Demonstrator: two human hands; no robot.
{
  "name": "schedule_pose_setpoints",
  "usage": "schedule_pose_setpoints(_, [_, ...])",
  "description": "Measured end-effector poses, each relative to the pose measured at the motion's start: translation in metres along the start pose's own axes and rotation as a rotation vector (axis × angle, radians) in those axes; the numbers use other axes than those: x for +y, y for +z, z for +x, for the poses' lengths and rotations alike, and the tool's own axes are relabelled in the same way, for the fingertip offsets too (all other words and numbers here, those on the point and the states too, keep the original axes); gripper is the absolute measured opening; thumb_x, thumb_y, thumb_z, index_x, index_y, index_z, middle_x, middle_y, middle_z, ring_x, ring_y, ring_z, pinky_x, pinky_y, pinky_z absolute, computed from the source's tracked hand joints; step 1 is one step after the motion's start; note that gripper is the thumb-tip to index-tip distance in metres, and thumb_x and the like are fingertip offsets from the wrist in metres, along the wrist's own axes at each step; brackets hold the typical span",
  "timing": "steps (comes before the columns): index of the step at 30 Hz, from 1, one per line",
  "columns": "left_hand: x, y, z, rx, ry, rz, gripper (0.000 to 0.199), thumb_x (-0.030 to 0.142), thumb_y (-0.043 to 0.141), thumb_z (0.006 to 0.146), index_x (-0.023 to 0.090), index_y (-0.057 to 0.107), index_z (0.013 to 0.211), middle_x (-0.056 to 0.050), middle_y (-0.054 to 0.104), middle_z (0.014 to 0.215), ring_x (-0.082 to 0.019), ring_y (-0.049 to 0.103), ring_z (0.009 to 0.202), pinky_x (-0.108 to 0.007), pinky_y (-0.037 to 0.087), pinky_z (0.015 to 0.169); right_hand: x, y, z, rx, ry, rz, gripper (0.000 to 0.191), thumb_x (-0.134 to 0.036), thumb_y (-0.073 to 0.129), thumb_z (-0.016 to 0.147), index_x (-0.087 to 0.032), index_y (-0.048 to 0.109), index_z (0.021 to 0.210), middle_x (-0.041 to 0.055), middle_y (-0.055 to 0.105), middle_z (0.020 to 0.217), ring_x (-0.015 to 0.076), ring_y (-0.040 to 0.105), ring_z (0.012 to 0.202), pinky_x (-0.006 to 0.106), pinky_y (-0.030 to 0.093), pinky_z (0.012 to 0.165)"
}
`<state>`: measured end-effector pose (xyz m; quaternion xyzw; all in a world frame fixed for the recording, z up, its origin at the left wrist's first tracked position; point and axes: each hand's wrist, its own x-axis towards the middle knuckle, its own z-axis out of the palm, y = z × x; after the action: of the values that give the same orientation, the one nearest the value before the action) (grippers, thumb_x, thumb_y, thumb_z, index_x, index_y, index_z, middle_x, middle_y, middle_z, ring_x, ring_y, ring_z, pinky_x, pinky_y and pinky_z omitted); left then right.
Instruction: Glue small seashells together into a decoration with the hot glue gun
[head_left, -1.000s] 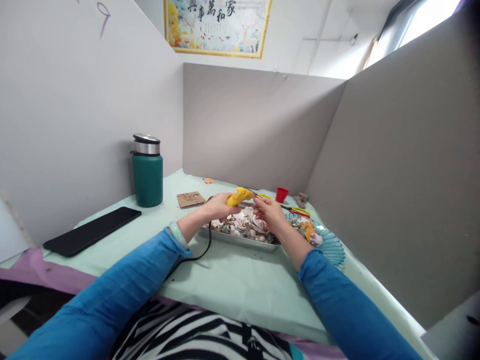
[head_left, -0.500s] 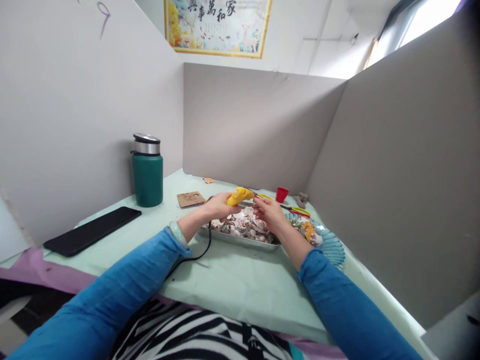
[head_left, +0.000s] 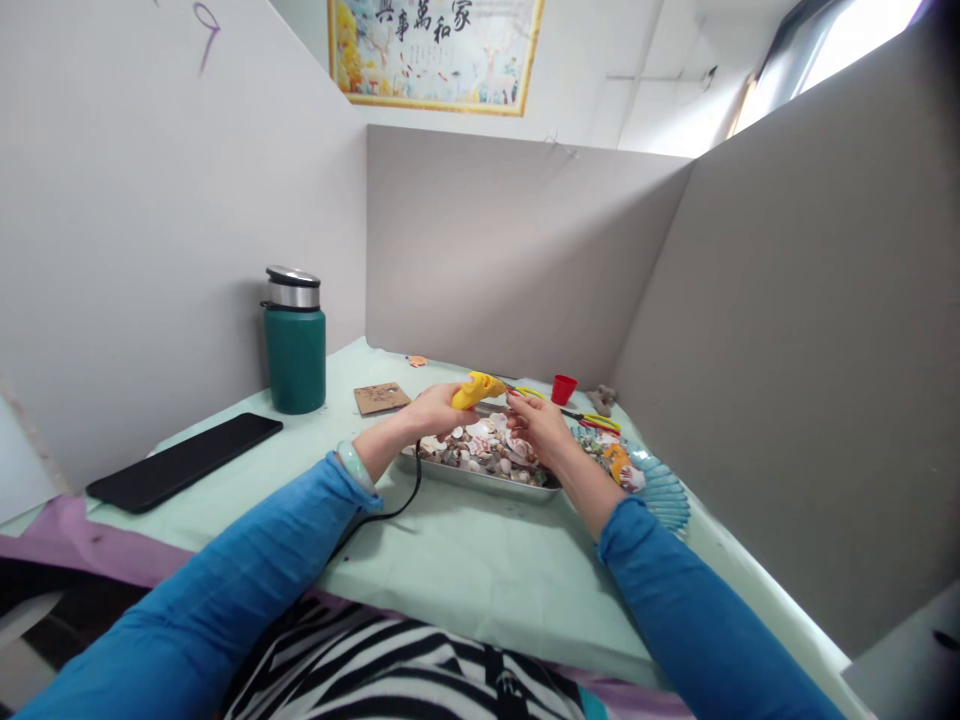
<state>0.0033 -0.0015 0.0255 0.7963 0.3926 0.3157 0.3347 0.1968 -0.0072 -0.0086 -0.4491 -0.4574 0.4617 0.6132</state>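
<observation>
My left hand [head_left: 441, 412] is wrapped round a yellow glue gun [head_left: 478, 390], whose black cord hangs down to the table. The gun's tip points right, close to the fingertips of my right hand [head_left: 538, 424]. Those fingers are pinched together; whatever they hold is too small to make out. Both hands are over a metal tray [head_left: 495, 486] filled with seashells [head_left: 487, 455], and they hide part of it.
A green bottle [head_left: 295, 355] and a black phone [head_left: 187, 460] lie left. Behind are a brown card [head_left: 382, 398], a red cup [head_left: 564, 389] and scissors [head_left: 598, 422]. At right is a blue shell-shaped dish [head_left: 664, 490]. Grey panels enclose the table.
My left hand and the glue gun have shifted very slightly left. My right hand is almost unmoved.
</observation>
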Motion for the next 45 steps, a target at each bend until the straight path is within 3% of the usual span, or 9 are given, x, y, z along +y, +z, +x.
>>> schedule_pose_setpoints(3, [-0.001,-0.002,0.002,0.059,-0.014,0.161,0.018,0.029,0.057,0.068,0.017,0.057,0.081,0.000,0.058,0.061,-0.012,0.052,0.044,-0.022,0.037,0.044,0.001,0.000,0.000,-0.005,-0.003,-0.006,0.016,-0.024,0.067,0.075,-0.014,0.055,0.073,0.0005,0.060,0.064,0.0057,0.052,0.045,0.015,0.043,0.035])
schedule_pose_setpoints(7, [-0.008,-0.007,0.005,0.189,0.016,0.592,0.029,0.042,0.057,0.069,0.017,0.060,0.084,-0.007,0.065,0.075,-0.023,0.062,0.073,-0.026,0.041,0.059,0.001,-0.001,0.000,-0.005,-0.003,-0.004,0.017,-0.025,0.068,0.074,-0.014,0.054,0.073,-0.0008,0.058,0.061,0.0057,0.052,0.044,0.014,0.042,0.035])
schedule_pose_setpoints(14, [-0.024,-0.010,0.004,0.126,-0.053,0.955,0.054,0.061,0.053,0.068,0.018,0.060,0.099,-0.013,0.067,0.091,-0.029,0.063,0.086,-0.031,0.044,0.068,0.001,-0.001,-0.001,-0.029,-0.028,0.003,0.016,-0.026,0.066,0.076,-0.014,0.055,0.072,0.0007,0.060,0.063,0.0052,0.050,0.043,0.014,0.042,0.035])
schedule_pose_setpoints(24, [-0.015,-0.008,-0.004,-0.001,-0.061,1.085,0.049,0.051,0.060,0.064,0.017,0.063,0.099,-0.014,0.066,0.094,-0.028,0.062,0.086,-0.032,0.045,0.071,-0.002,0.002,-0.004,-0.070,-0.088,0.022,0.022,-0.030,0.070,0.071,-0.015,0.054,0.076,-0.0004,0.060,0.065,0.0055,0.052,0.045,0.014,0.042,0.036])
schedule_pose_setpoints(28, [-0.012,-0.007,-0.005,0.095,0.017,0.993,0.044,0.049,0.064,0.063,0.016,0.065,0.093,-0.014,0.064,0.097,-0.028,0.059,0.093,-0.030,0.044,0.073,-0.002,0.006,-0.006,-0.086,-0.137,-0.034,0.024,-0.032,0.070,0.069,-0.016,0.055,0.080,-0.0018,0.059,0.061,0.0067,0.052,0.045,0.016,0.043,0.037])
schedule_pose_setpoints(31, [-0.010,-0.004,-0.002,0.215,0.124,0.748,0.035,0.047,0.058,0.072,0.017,0.065,0.088,-0.011,0.065,0.088,-0.024,0.060,0.087,-0.030,0.045,0.073,-0.003,0.010,-0.009,-0.094,-0.191,-0.105,0.026,-0.033,0.069,0.068,-0.017,0.056,0.082,-0.0038,0.057,0.056,0.0081,0.053,0.045,0.017,0.043,0.037])
schedule_pose_setpoints(33, [-0.009,0.001,0.002,0.184,0.143,0.445,0.036,0.051,0.056,0.075,0.017,0.062,0.087,-0.007,0.066,0.080,-0.019,0.062,0.076,-0.027,0.046,0.067,-0.005,0.013,-0.012,-0.100,-0.219,-0.151,0.026,-0.034,0.067,0.068,-0.017,0.056,0.082,-0.0043,0.057,0.053,0.0084,0.053,0.043,0.017,0.042,0.037])
schedule_pose_setpoints(38, [-0.010,0.013,0.006,0.024,0.020,-0.241,0.040,0.047,0.065,0.070,0.015,0.050,0.087,-0.006,0.065,0.076,-0.016,0.064,0.063,-0.024,0.050,0.051,-0.008,0.019,-0.018,-0.121,-0.244,-0.173,0.028,-0.036,0.066,0.067,-0.016,0.055,0.084,-0.0050,0.056,0.049,0.0086,0.051,0.041,0.018,0.042,0.039])
schedule_pose_setpoints(45, [-0.013,0.019,0.006,-0.042,-0.016,-0.551,0.036,0.034,0.073,0.067,0.013,0.049,0.084,-0.006,0.066,0.072,-0.016,0.066,0.063,-0.028,0.054,0.055,-0.006,0.023,-0.021,-0.159,-0.260,-0.170,0.028,-0.037,0.065,0.068,-0.017,0.054,0.084,-0.0058,0.056,0.050,0.0090,0.052,0.042,0.019,0.042,0.039])
